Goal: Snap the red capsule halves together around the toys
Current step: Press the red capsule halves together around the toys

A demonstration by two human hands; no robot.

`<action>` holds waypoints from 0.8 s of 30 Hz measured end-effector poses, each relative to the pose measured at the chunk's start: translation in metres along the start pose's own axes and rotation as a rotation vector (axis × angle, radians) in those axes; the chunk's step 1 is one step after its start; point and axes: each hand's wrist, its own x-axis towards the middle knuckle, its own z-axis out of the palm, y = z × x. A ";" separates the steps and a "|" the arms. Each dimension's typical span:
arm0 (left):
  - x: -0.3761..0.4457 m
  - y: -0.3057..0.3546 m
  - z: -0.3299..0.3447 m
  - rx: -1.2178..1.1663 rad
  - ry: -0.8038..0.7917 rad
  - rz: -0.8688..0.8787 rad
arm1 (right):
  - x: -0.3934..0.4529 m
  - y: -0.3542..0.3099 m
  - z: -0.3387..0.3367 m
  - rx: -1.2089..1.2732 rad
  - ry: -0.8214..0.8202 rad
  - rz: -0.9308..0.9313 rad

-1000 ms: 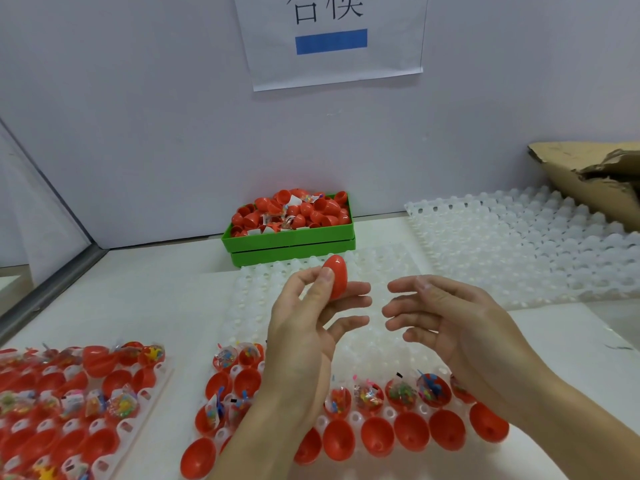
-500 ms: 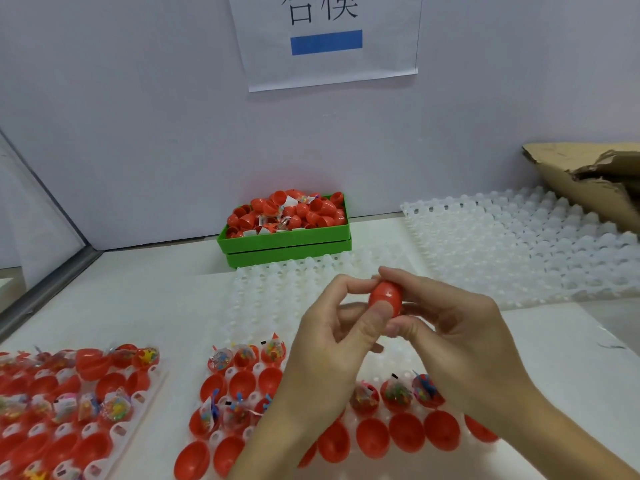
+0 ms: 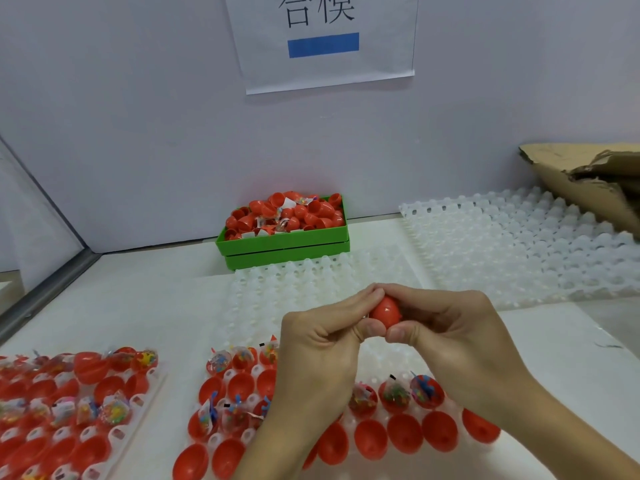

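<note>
Red plastic, the capsule (image 3: pixel 385 311) sits pinched between both hands above the white mould tray (image 3: pixel 298 292), the left hand (image 3: pixel 320 344) curling thumb and fingers round its left end and the right hand (image 3: pixel 450 327) gripping its right end. Below the wrists lie open red halves (image 3: pixel 370 439), some holding bagged toys (image 3: pixel 396 394). Farther back a green bin (image 3: pixel 284 242) holds more capsules, and a wall sheet (image 3: pixel 325 39) reads "合模" over a blue bar.
</note>
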 end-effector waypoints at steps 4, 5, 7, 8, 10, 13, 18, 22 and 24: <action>-0.003 0.000 0.005 0.039 0.083 0.001 | -0.002 0.004 0.003 -0.048 0.034 -0.014; -0.003 0.001 0.006 0.040 0.095 -0.004 | -0.003 0.004 0.003 -0.061 0.041 -0.019; -0.003 0.002 0.007 0.043 0.112 -0.009 | -0.002 0.005 0.004 -0.083 0.049 -0.026; -0.004 0.002 0.007 0.044 0.118 -0.011 | -0.002 0.005 0.004 -0.089 0.055 -0.032; -0.003 0.003 0.007 0.049 0.124 -0.017 | -0.002 0.004 0.005 -0.090 0.058 -0.039; -0.002 0.003 0.006 0.075 0.111 -0.018 | -0.001 0.004 0.005 -0.042 0.046 -0.026; 0.000 0.007 0.002 0.104 -0.005 -0.032 | 0.005 0.003 -0.002 0.103 0.037 0.052; 0.003 0.007 0.000 0.011 0.006 -0.168 | 0.006 0.004 -0.005 0.083 0.049 0.049; 0.004 0.007 0.001 -0.095 -0.006 -0.249 | 0.005 0.005 -0.004 0.009 0.077 0.016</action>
